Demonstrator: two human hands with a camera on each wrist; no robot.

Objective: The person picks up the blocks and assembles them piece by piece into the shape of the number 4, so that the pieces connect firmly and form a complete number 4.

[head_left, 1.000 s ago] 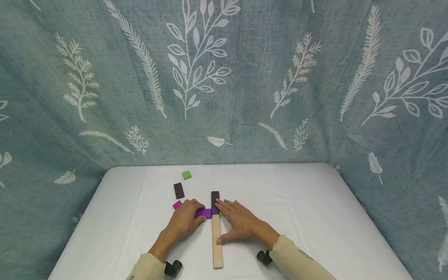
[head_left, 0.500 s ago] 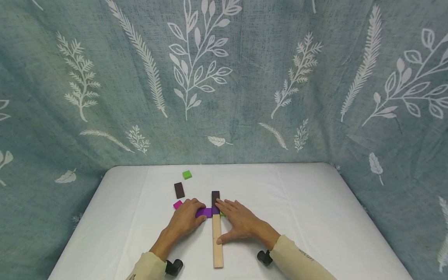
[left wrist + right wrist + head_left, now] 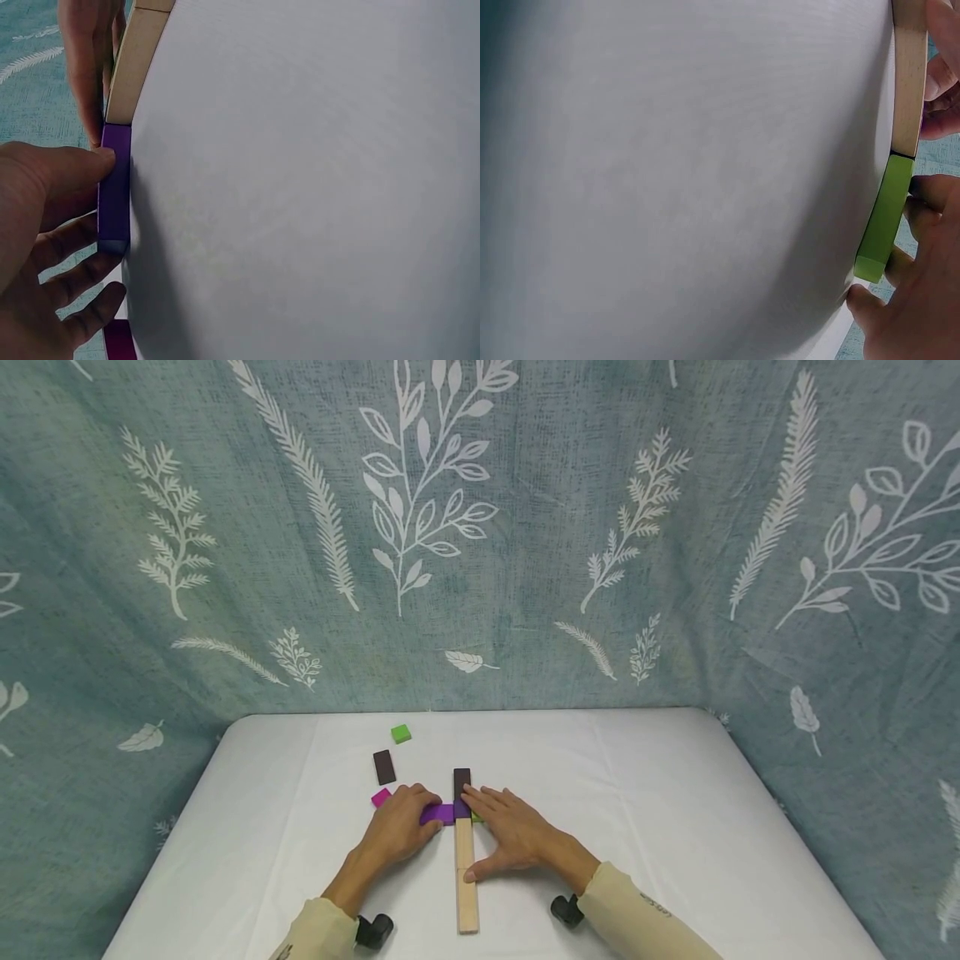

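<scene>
The left hand [image 3: 397, 827] pinches a bright purple rectangular block [image 3: 438, 814] on the left side of two pale wooden bars [image 3: 467, 902], laid end to end on the white bench [image 3: 600, 777]. The right hand [image 3: 513, 835] lies spread on the right side, fingers extended, thumb at the wood, probably steadying it. The head view shows merely a sliver of the lime-green rectangular block [image 3: 886, 214]; the right wrist view reveals its long side.
</scene>
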